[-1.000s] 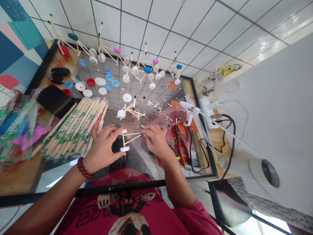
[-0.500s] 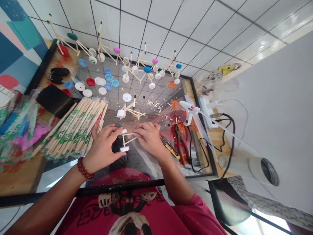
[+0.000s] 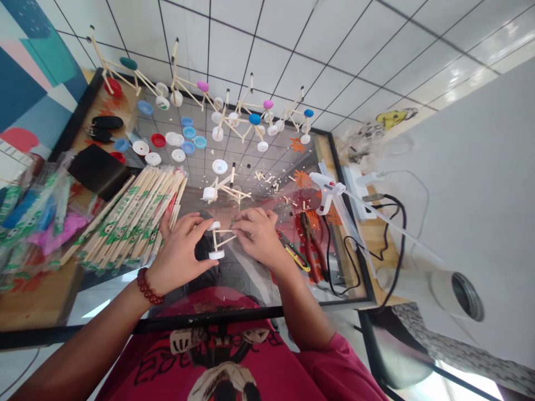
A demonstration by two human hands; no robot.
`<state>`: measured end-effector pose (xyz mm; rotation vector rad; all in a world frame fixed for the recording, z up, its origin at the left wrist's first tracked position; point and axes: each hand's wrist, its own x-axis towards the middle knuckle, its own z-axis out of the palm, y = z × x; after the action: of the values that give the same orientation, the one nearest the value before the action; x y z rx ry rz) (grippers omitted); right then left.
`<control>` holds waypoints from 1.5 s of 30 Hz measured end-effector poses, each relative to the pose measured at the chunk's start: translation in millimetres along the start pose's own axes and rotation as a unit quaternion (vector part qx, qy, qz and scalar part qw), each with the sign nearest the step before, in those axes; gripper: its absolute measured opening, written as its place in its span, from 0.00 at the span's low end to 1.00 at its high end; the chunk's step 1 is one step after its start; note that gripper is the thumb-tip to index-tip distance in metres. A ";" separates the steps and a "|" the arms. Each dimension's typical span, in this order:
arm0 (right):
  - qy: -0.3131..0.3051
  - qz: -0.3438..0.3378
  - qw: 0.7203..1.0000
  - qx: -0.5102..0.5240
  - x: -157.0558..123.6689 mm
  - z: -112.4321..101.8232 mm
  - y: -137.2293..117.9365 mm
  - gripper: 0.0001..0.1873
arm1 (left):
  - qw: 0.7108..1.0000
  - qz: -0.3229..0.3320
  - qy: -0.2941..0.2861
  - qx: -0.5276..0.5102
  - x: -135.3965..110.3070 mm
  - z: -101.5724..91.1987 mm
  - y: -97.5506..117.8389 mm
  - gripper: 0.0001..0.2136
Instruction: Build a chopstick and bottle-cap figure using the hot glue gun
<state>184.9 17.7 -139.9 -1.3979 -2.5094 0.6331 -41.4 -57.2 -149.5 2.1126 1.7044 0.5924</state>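
Note:
Between both hands, above the glass tabletop, is a small stick frame [image 3: 216, 240] with a white bottle cap at each end of its crosspiece. My left hand [image 3: 179, 248] grips it by the caps, thumb at the lower one and fingers at the upper one. The fingertips of my right hand [image 3: 257, 234] pinch the right ends of its two sticks; those ends are hidden. Just beyond the hands stands another stick model [image 3: 229, 191] with a white cap, and behind it lies a loose white cap [image 3: 219, 166].
Wrapped chopsticks [image 3: 137, 217] lie left. Red, white and blue caps [image 3: 188, 132] are scattered behind them. Finished stick models [image 3: 254, 119] line the back edge. At right are a glue gun [image 3: 328, 191], red-handled pliers [image 3: 313, 248], a yellow cutter [image 3: 296, 257] and cables.
The whole view has shifted slightly, so everything sits a little further right. Both hands keep the same hold on the stick frame.

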 end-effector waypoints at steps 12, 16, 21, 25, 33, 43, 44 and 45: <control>-0.038 -0.004 0.998 0.053 2.2 -4.7 -16.7 0.11 | 1.000 -0.005 0.005 -0.006 -0.2 3.0 -1.2 0.33; -0.042 0.005 0.998 0.043 2.4 -2.2 -17.9 0.11 | 1.000 -0.010 -0.001 -0.003 -0.5 3.4 -0.9 0.33; -0.040 0.008 0.998 0.043 3.4 -1.1 -18.4 0.10 | 1.000 -0.014 -0.003 0.005 -0.8 2.3 0.8 0.33; 0.008 0.007 0.998 0.067 -1.7 -8.4 -8.9 0.10 | 1.000 -0.013 -0.007 0.008 -0.6 -0.2 2.3 0.32; 0.011 0.064 0.997 0.049 -22.8 -20.3 22.3 0.03 | 1.000 -0.017 -0.023 0.010 0.5 -4.9 4.4 0.31; -0.012 0.066 0.997 0.035 -17.3 -13.1 17.1 0.05 | 0.999 -0.018 -0.036 0.018 -0.3 -4.1 2.2 0.32; -0.011 0.067 0.997 0.033 -17.5 -12.8 17.6 0.06 | 0.999 -0.020 -0.036 0.016 -0.3 -3.8 1.8 0.33; -0.010 0.066 0.997 0.031 -17.6 -12.4 18.1 0.06 | 0.999 -0.021 -0.037 0.014 -0.3 -3.5 1.4 0.33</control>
<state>212.6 14.6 -136.6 -1.5526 -2.4052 0.7460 -42.1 -57.7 -145.8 2.0862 1.7219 0.4758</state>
